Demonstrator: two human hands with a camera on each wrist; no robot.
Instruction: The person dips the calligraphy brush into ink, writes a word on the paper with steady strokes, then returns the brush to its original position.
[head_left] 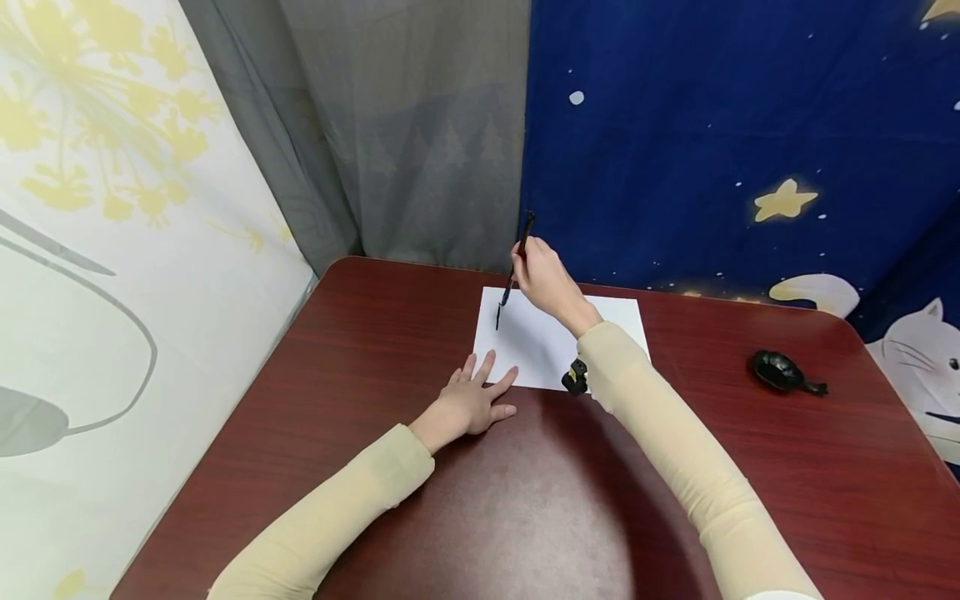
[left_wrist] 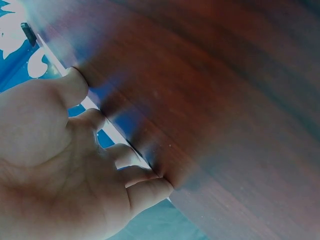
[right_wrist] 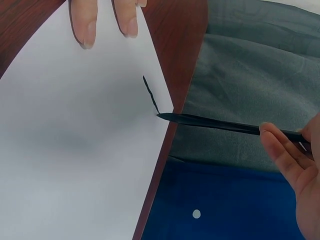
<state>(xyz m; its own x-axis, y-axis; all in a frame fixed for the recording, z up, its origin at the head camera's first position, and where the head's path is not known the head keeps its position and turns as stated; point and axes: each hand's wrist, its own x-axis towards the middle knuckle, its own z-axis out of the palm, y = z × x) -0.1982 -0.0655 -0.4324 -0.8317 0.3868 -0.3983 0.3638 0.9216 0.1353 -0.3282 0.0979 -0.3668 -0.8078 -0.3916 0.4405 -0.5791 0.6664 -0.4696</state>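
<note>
A dark brush [right_wrist: 210,123] is held in my right hand [head_left: 546,277], gripped well above its tip. Its tip meets the white paper [head_left: 536,337] near the far left corner, at the end of a short, thin black stroke [right_wrist: 150,93]. My left hand [head_left: 471,403] lies with fingers spread at the paper's near left corner, fingertips on the sheet and the thumb on the table. In the left wrist view the palm of the left hand [left_wrist: 60,160] shows, with nothing held in it.
On the right of the reddish-brown table [head_left: 360,350] sits a small black dish with a handle [head_left: 780,371]. A grey curtain [head_left: 435,150] and a blue curtain with stars [head_left: 660,150] hang behind the far edge. A patterned white cloth [head_left: 187,292] borders the left side.
</note>
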